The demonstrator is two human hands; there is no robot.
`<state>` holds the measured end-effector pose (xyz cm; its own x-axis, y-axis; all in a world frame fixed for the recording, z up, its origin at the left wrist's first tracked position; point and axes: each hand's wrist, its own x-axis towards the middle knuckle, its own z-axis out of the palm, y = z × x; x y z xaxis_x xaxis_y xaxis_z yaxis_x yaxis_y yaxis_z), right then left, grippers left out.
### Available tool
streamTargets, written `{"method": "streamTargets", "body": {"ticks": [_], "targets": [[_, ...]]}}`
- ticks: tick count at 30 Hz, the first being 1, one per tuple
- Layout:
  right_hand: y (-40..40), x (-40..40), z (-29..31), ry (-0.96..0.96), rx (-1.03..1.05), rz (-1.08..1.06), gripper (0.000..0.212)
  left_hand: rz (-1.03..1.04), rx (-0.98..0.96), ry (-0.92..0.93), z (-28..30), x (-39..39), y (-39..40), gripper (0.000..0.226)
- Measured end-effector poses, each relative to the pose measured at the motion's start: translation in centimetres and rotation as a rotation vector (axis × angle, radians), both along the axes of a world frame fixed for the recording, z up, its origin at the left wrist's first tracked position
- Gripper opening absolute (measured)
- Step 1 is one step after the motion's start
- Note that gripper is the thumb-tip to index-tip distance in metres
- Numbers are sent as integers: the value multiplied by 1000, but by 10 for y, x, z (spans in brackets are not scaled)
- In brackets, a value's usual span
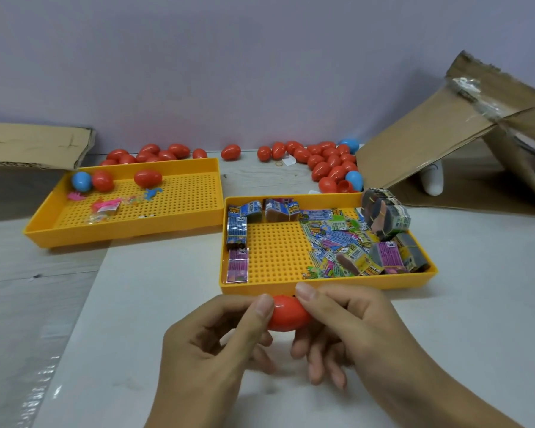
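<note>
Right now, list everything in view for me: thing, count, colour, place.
left perforated plastic tray: one, yellow, back left.
right perforated plastic tray: one, yellow, centre.
red plastic egg: one, red, held before the right tray.
loose plastic eggs: many, red, along the back wall; two in the left tray.
blue plastic eggs: three seen, blue, two back right, one in left tray.
small toy packets: few, pink and blue, left tray.
folded printed leaflets: many, multicoloured, right tray, loose and bundled.
cardboard flaps: two, brown, far left and far right.
table: one, whitish, under everything.
left hand: one, fingers pinch the egg's left end.
right hand: one, fingers pinch its right end.
</note>
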<state>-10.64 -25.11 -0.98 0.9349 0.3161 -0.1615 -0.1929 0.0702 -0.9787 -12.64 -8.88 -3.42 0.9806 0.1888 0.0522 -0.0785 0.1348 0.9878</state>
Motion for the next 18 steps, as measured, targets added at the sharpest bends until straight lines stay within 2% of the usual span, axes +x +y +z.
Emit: {"method": "streamTargets", "body": {"ticks": [6, 11, 14, 18], "targets": [[0, -1, 2, 16, -19, 5, 45, -57, 28, -2, 5, -2, 2, 41], [-2, 0, 2, -40, 20, -9, 31, -100, -9, -11, 6, -1, 3, 22], [-4, 1, 3, -62, 27, -28, 23, -129, -40, -28, 5, -1, 4, 24], [-5, 1, 5, -91, 25, -45, 26, -141, -65, -63, 5, -1, 5, 31]]}}
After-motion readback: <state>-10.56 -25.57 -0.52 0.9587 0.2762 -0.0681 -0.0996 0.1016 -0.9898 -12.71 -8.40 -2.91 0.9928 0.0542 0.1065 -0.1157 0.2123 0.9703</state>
